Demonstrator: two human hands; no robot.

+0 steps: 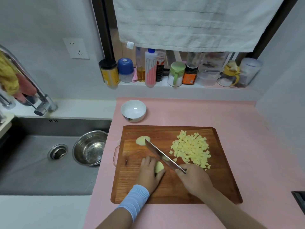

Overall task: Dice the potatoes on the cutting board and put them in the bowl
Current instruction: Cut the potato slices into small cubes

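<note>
A wooden cutting board lies on the pink counter. My left hand holds a peeled potato piece down near the board's middle. My right hand grips the handle of a knife, whose blade runs up and left along the right side of that piece. Another potato piece lies at the board's upper left, by the blade tip. A heap of diced potato covers the board's right part. A white bowl stands beyond the board, with nothing in it.
A steel sink at the left holds a metal bowl, with a faucet above. Several bottles and jars line the window ledge behind. A towel hangs over them. A dark object sits at the right edge.
</note>
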